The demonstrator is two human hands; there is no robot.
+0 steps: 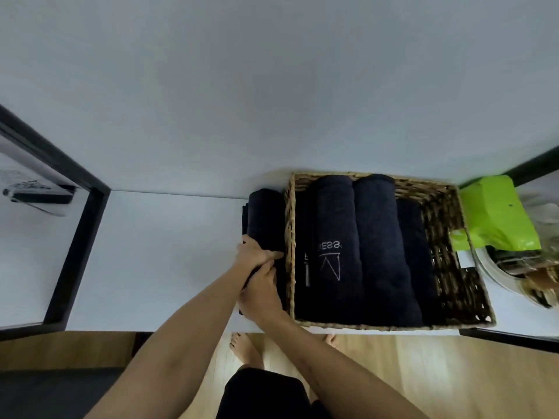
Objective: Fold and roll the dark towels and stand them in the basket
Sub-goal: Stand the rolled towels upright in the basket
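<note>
A woven basket stands on the white table and holds several dark rolled towels; one of them bears white lettering. Just left of the basket, on the table, lies another dark rolled towel. Both of my hands rest on its near end. My left hand presses on top of the roll, fingers pointing toward the basket wall. My right hand grips the roll closer to me, partly under the left one. The near end of the roll is hidden by my hands.
A bright green bag and a round white dish with items sit right of the basket. A black-framed panel stands at the left. The white table stretches left of the towel; wooden floor and my bare feet lie below.
</note>
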